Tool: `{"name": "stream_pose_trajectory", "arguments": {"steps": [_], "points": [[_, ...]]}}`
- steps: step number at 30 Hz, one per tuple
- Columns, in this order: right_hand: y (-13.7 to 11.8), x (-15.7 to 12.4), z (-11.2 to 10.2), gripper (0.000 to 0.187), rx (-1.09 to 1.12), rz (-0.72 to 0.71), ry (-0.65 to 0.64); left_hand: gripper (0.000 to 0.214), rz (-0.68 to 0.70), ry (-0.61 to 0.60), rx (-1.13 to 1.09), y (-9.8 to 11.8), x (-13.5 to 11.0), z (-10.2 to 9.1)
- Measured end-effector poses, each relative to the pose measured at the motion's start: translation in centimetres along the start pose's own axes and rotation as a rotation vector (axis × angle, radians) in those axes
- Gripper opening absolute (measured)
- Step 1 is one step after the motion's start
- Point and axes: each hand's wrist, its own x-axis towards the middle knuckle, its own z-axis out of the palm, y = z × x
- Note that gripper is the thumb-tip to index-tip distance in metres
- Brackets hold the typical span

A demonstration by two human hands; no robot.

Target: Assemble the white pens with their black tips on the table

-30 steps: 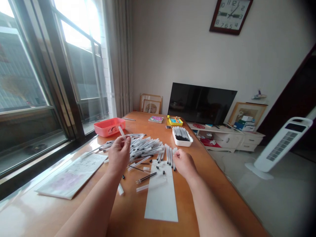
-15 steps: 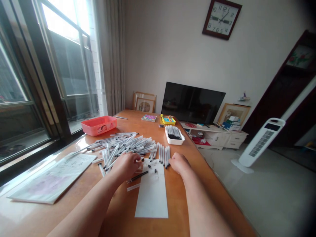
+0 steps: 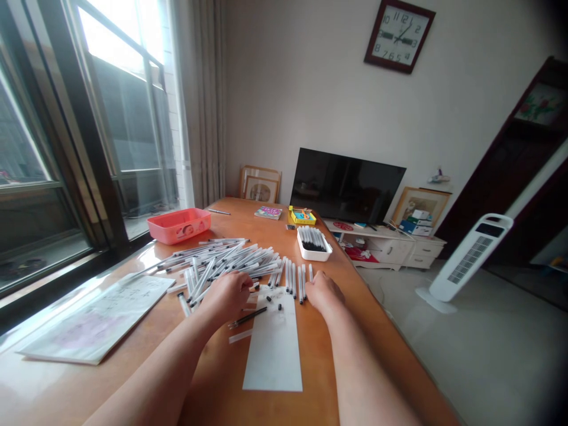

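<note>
My right hand (image 3: 326, 291) is closed at the right end of a row of clear pens with black caps (image 3: 290, 277). One pen (image 3: 311, 271) sticks up past its fingertips, slightly apart from the others. My left hand (image 3: 229, 294) has its fingers curled at the near edge of a big pile of similar pens (image 3: 231, 258); what they hold, if anything, is hidden. Small black caps (image 3: 280, 307) lie on a white paper strip (image 3: 273, 361) between my hands. Dark thin pen parts (image 3: 248, 318) and a clear tube (image 3: 240, 336) lie left of it.
Beyond the row stands a white box (image 3: 316, 254) filled with pens. A red plastic basket (image 3: 180, 228) is at the back left, a notebook (image 3: 95, 322) at the left. A yellow box (image 3: 303, 218) and a booklet (image 3: 268, 212) lie near the far table edge.
My right hand has shifted slightly right, and a pen at its fingertips now stands apart from the row. My left hand stays nearly in place.
</note>
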Motion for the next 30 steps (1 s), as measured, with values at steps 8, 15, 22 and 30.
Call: {"name": "stream_pose_trajectory", "arguments": {"steps": [8,15,22,30], "points": [[0.7,0.4,0.1,0.029,0.003,0.001,-0.023,0.02,-0.064,-0.031,-0.011,-0.9,-0.3,-0.1],[1.0,0.6,0.0,0.028,-0.014,0.016,-0.018,0.009,-0.023,-0.104,-0.099,-0.3,-0.7,0.3],[0.3,-0.4,-1.0,0.029,-0.004,0.013,0.045,0.025,-0.05,-0.033,0.008,-1.0,-0.3,0.1],[-1.2,-2.2,-1.4,0.019,0.099,-0.116,0.119,0.029,-0.107,0.027,0.056,-1.8,0.1,-0.3]]}}
